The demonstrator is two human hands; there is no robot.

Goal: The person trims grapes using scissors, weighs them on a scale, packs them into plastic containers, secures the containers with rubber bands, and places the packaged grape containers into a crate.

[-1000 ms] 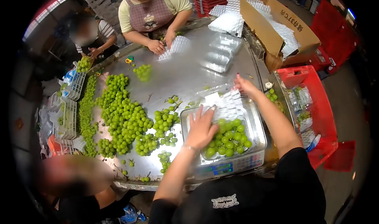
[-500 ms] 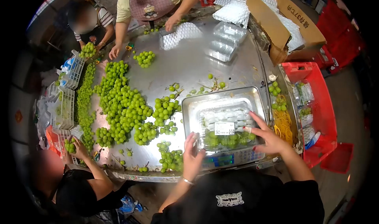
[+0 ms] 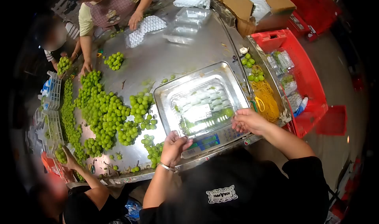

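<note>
A clear plastic box point(image 3: 205, 105) of green grapes, with white foam netting and a white label, sits in a metal weighing tray point(image 3: 161, 90). My left hand point(image 3: 175, 147) is closed, fingers curled at the box's near left corner. At the near right corner, my right hand point(image 3: 248, 121) is closed too, its fingertips against the box edge. The fingers partly hide both corners. Below the tray, the scale's display point(image 3: 205, 142) is lit between my hands.
Bunches of green grapes point(image 3: 104, 109) cover the table's left. Several clear boxes point(image 3: 185, 27) stand at the back near foam netting point(image 3: 148, 28). A red crate point(image 3: 308, 86) holds packed boxes on the right, beside yellow bands point(image 3: 266, 101). Co-workers stand at the far side and the left.
My view has turned, shifting the scene left and up. My spread hands have moved from the box's sides to its near corners, and the fingers have curled closed.
</note>
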